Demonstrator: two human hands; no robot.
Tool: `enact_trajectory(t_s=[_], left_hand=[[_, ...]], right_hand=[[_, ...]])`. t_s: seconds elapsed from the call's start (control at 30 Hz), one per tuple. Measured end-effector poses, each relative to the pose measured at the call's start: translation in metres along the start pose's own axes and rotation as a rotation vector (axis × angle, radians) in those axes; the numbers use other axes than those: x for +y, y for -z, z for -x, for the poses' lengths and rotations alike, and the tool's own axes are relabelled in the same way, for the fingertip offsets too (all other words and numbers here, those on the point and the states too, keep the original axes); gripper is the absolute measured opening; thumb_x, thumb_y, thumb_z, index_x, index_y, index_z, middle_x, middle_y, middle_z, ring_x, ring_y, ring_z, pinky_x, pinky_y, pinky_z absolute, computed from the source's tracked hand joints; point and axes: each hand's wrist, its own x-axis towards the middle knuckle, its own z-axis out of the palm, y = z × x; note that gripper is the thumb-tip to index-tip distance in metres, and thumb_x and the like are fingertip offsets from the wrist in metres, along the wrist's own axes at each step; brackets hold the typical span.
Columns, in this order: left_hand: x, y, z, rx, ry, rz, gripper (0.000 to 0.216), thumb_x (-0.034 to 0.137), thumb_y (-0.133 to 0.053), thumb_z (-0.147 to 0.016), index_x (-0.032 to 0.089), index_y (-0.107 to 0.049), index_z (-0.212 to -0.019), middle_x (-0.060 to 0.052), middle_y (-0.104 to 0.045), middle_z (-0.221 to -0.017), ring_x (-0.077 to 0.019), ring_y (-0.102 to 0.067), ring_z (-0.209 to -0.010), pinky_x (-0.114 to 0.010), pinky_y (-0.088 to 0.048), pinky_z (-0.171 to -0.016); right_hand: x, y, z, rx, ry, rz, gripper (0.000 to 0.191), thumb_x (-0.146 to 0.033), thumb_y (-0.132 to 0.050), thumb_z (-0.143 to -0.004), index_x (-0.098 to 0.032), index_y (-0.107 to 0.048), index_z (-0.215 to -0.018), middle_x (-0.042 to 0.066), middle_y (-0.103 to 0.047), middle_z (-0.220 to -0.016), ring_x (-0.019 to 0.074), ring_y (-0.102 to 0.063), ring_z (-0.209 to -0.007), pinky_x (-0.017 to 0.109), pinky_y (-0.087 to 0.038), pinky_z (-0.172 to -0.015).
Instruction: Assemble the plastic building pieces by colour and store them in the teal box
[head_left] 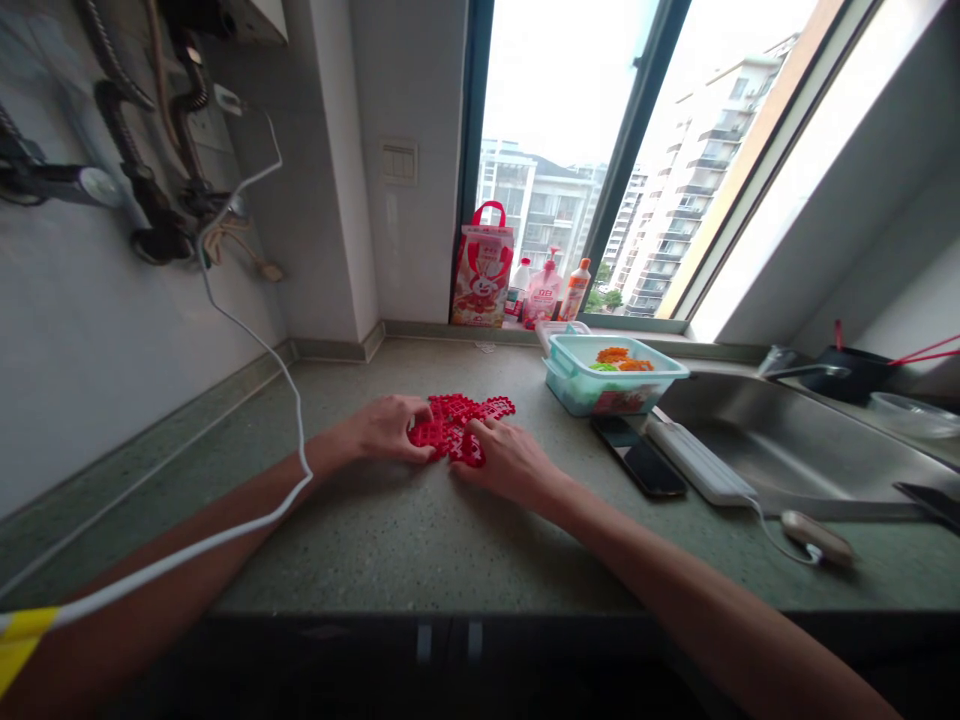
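A flat red plastic lattice piece (459, 420) lies on the speckled green counter (420, 530) in front of me. My left hand (390, 428) rests on its left edge, fingers curled and pinching the red piece. My right hand (510, 462) presses on its near right part, fingers bent onto it. Both forearms reach in from the near edge of the counter.
A teal box (609, 385) holding orange and green pieces stands right of the lattice. A black phone (639, 457), a white power bank (699, 462) with cable and a steel sink (787, 440) lie further right. A red paper bag (482, 265) and bottles stand on the sill. A white cable (247, 330) hangs at left.
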Motion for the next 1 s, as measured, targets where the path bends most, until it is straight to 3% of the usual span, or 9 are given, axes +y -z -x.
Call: enact_trajectory(t_s=[0.23,0.47,0.53,0.6,0.7,0.83,1.0], left_hand=[[0.018,-0.012,0.002,0.024,0.054,-0.084,0.052,0.073,-0.071,-0.073,0.024,-0.067,-0.09,-0.005,-0.072,-0.087,-0.0241,-0.064,-0.073,-0.034,-0.042,-0.065],[0.019,-0.007,0.005,-0.01,-0.092,-0.031,0.043,0.063,-0.075,-0.076,0.024,-0.071,-0.096,-0.004,-0.074,-0.097,-0.0247,-0.068,-0.083,-0.033,-0.046,-0.073],[0.014,-0.004,0.004,0.004,-0.117,0.037,0.05,0.067,-0.076,-0.076,0.025,-0.073,-0.103,-0.004,-0.074,-0.106,-0.0253,-0.069,-0.092,-0.032,-0.048,-0.08],[0.005,-0.003,0.002,0.065,-0.092,0.109,0.046,0.066,-0.065,-0.089,0.025,-0.075,-0.109,-0.004,-0.073,-0.113,-0.0245,-0.069,-0.099,-0.032,-0.05,-0.087],[-0.014,-0.008,-0.004,0.167,-0.034,0.134,0.042,0.05,-0.045,-0.104,0.024,-0.076,-0.112,-0.007,-0.072,-0.118,-0.024,-0.067,-0.109,-0.035,-0.048,-0.099],[-0.038,-0.02,-0.009,0.124,-0.086,0.119,0.037,0.05,-0.056,-0.099,0.025,-0.077,-0.117,-0.007,-0.072,-0.124,-0.0255,-0.064,-0.118,-0.037,-0.045,-0.107],[-0.045,-0.023,-0.008,0.098,-0.017,0.085,0.037,0.054,-0.07,-0.089,0.025,-0.077,-0.11,-0.006,-0.076,-0.113,-0.0256,-0.069,-0.106,-0.036,-0.05,-0.099]], right_hand=[[0.023,0.015,0.006,-0.051,0.192,-0.081,0.035,-0.035,-0.076,-0.08,-0.023,-0.069,-0.112,0.007,-0.074,-0.1,0.0245,-0.069,-0.091,0.03,-0.046,-0.078],[0.07,0.023,-0.003,0.034,0.258,-0.271,0.04,-0.028,-0.076,-0.08,-0.023,-0.069,-0.119,0.005,-0.073,-0.109,0.0189,-0.067,-0.093,0.029,-0.049,-0.087],[0.079,0.02,-0.008,0.054,0.248,-0.271,0.044,-0.026,-0.076,-0.079,-0.023,-0.069,-0.122,0.005,-0.073,-0.109,0.0194,-0.067,-0.094,0.03,-0.05,-0.088],[0.085,0.014,-0.012,0.048,0.249,-0.281,0.046,-0.025,-0.076,-0.078,-0.022,-0.069,-0.123,0.006,-0.073,-0.111,0.0197,-0.068,-0.095,0.031,-0.051,-0.09],[0.089,0.006,-0.018,0.05,0.248,-0.292,0.046,-0.025,-0.075,-0.078,-0.023,-0.07,-0.124,0.006,-0.074,-0.114,0.0204,-0.069,-0.096,0.032,-0.052,-0.093],[0.095,-0.003,-0.021,0.088,0.279,-0.326,0.044,-0.025,-0.074,-0.078,-0.023,-0.071,-0.122,0.008,-0.074,-0.119,0.0229,-0.071,-0.101,0.034,-0.054,-0.093],[0.098,-0.008,-0.022,0.104,0.287,-0.341,0.047,-0.022,-0.074,-0.077,-0.024,-0.069,-0.124,0.008,-0.073,-0.119,0.0219,-0.07,-0.096,0.034,-0.055,-0.091]])
